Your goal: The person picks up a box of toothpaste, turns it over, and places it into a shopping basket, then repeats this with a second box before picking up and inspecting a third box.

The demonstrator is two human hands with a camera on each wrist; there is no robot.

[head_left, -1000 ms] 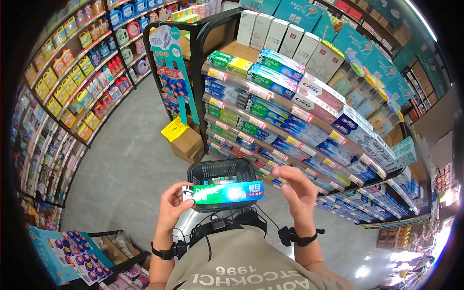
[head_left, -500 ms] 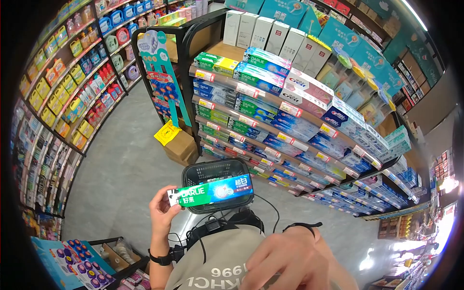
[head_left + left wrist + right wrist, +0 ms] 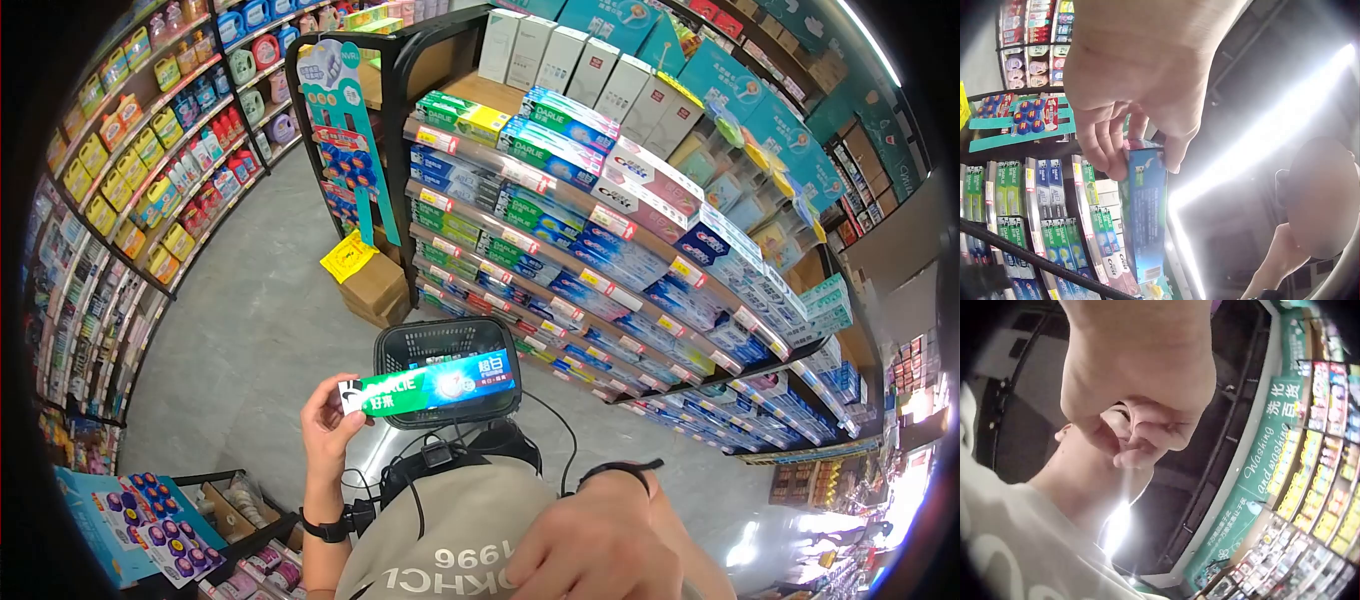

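Left hand: fingers are pinching the 9 o'clock end of a long white, green and blue cardboard DARLIE toothpaste box, thumb on one side, fingertips on the other. Its printed front is facing up, far end tilting slightly toward 2 o'clock.

Right hand: hovering near the face, at 4–5 o'clock from the box. Fingers are curling in together, nothing visible in them; can't tell if they're touching the face.

Box is overlapping the black perforated plastic basket in the head view. Small packs are lying inside, too covered to identify.

Further out: wood-topped display rack is standing at 12–2 o'clock, brown cardboard carton is sitting on the floor at 11.

My read: step in hand is checking the box before deciding. If it's going in the basket, next move is calling for tilting it lengthwise to clear the rim.
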